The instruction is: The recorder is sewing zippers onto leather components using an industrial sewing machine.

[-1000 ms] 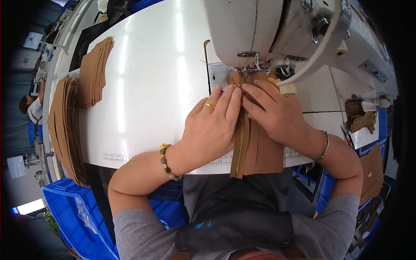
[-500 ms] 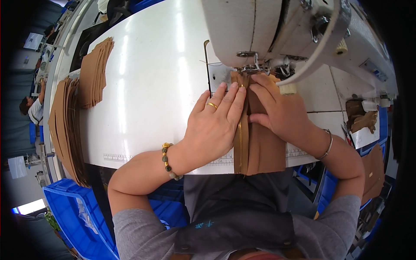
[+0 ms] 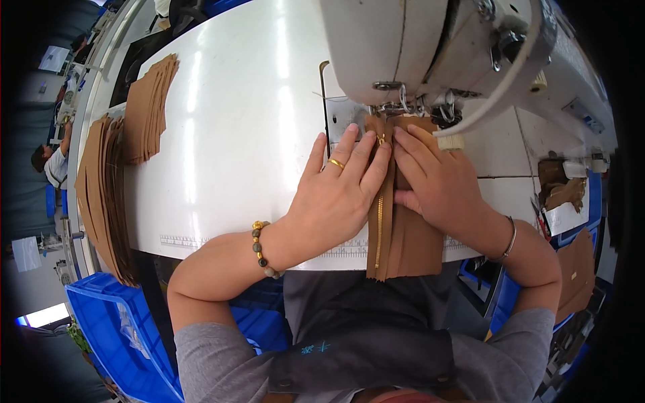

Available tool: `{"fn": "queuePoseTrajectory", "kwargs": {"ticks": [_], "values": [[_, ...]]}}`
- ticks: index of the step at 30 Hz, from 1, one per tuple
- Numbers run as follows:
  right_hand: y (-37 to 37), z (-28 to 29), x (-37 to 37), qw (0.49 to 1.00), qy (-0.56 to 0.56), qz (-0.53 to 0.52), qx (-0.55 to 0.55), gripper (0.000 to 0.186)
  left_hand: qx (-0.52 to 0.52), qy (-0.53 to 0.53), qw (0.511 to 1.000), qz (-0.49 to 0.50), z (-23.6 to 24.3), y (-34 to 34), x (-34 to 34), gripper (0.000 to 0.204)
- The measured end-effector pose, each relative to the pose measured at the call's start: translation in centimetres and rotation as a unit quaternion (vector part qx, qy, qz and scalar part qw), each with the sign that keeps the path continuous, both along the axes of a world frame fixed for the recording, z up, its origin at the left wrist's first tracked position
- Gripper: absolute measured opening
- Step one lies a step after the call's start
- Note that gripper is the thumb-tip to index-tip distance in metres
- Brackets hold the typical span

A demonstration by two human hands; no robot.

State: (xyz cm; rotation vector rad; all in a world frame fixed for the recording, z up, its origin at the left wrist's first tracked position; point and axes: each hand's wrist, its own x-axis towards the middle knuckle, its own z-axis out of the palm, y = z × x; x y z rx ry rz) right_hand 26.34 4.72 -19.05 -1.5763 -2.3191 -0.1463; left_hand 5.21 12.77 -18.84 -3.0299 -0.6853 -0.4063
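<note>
A brown zipper (image 3: 380, 228) with gold teeth lies along a brown fabric piece (image 3: 418, 245), its far end under the presser foot of a white sewing machine (image 3: 376, 40). My left hand (image 3: 339, 185) lies flat with fingers spread, fingertips on the zipper tape just in front of the foot. On the fabric to the right of the teeth, my right hand (image 3: 440, 176) presses down with fingers stretched out and thumb tucked beside the zipper. The gold zipper slider (image 3: 382, 140) shows between the two hands. Both near ends hang slightly over the table's front edge.
Two stacks of brown fabric pieces (image 3: 104, 195) (image 3: 149, 107) lie at the left of the white table (image 3: 228, 134). A blue crate (image 3: 121, 329) stands below left. At the right are brown scraps (image 3: 564, 191) and scissors (image 3: 539, 218). Another person (image 3: 54, 161) sits far left.
The zipper has shifted slightly right and toward me at its near end, and its teeth show more fully. My left fingers have moved a little right; the right hand has moved slightly nearer me.
</note>
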Motion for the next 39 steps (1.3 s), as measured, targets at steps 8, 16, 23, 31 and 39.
{"fn": "queuePoseTrajectory", "kwargs": {"ticks": [8, 16, 23, 31, 39], "values": [[0.1, 0.0, 0.0, 1.000, 0.010, 0.001, 0.004, 0.065, -0.024, -0.010, 1.000, -0.004, -0.2, 0.5, 0.3, 0.053], [-0.3, 0.0, 0.0, 1.000, -0.013, -0.010, -0.013, 0.068, -0.022, -0.026, 0.999, 0.006, -0.4, 0.5, 0.5, 0.054], [-0.7, 0.2, 0.1, 0.999, -0.031, -0.016, -0.019, 0.072, -0.019, -0.030, 0.999, 0.002, -0.4, 0.4, 0.7, 0.053], [-0.7, 0.2, 0.1, 0.999, -0.044, -0.021, -0.016, 0.076, -0.032, -0.030, 0.999, -0.001, -0.2, 0.7, 0.9, 0.053], [-0.5, -0.1, 0.3, 0.998, -0.037, -0.035, -0.023, 0.076, -0.020, -0.033, 0.999, -0.007, -0.4, 0.9, 1.1, 0.055]]}}
